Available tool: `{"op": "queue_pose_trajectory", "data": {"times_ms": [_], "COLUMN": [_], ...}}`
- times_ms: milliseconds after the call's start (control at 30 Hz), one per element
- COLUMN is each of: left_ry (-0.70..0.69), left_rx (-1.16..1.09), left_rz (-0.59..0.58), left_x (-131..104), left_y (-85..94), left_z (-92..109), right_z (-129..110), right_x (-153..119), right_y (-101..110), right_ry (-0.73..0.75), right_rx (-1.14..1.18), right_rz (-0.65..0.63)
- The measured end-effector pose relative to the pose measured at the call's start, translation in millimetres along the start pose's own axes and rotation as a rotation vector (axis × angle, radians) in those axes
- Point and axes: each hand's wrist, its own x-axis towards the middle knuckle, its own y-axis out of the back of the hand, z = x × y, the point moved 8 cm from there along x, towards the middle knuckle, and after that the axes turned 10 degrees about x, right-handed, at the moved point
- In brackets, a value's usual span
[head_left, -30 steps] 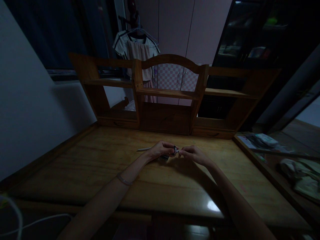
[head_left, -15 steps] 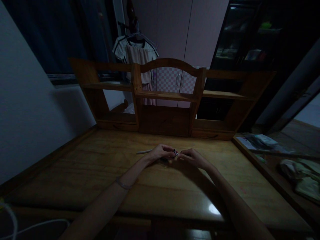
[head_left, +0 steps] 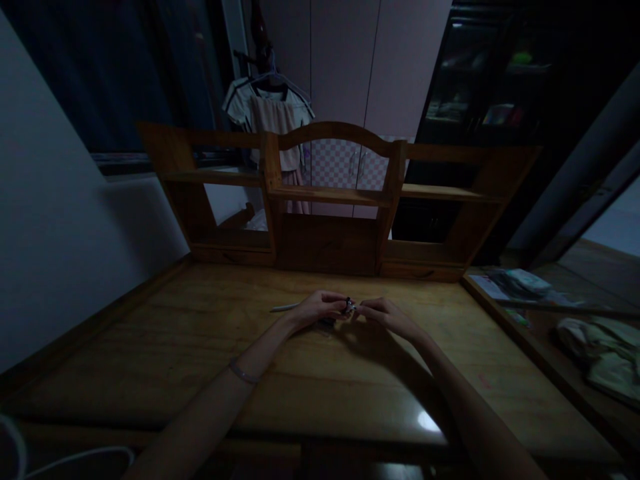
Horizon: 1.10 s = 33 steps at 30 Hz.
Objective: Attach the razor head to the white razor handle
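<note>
Over the middle of the wooden desk (head_left: 200,347), my left hand (head_left: 320,308) is closed on a small dark and shiny object (head_left: 349,306), too small to name. My right hand (head_left: 386,313) is at that object's right side, its fingers pinched together; what they grip, if anything, is too small to make out. A thin pale stick (head_left: 283,308) lies on the desk and passes behind my left hand. Below my left palm a small dark item (head_left: 327,321) rests on the wood, partly covered.
A wooden shelf unit (head_left: 327,195) stands along the desk's back edge. To the right are papers and a plastic bag (head_left: 525,283) and folded cloth (head_left: 600,350). A white cable (head_left: 80,455) hangs at the lower left.
The small object between my hands is tilted slightly differently, and more of the dark item below my left palm shows. The view has shifted slightly; both hands stay nearly in place.
</note>
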Motion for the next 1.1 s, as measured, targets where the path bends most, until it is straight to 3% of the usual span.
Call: {"op": "queue_pose_trajectory", "data": {"times_ms": [633,1100], "left_ry": [0.029,0.024], "left_rx": [-0.060,-0.114], "left_rz": [0.070,0.080], "left_x": [2.4,0.3], "left_y": [6.8,5.9], "left_z": [-3.0,1.0], "right_z": [9.4,2.9], "right_x": [6.9,6.2], "right_y": [11.6,4.5], "right_ry": [0.034,0.082], "right_rx": [-0.007,-0.030], "right_rz": [0.154,0.137]}}
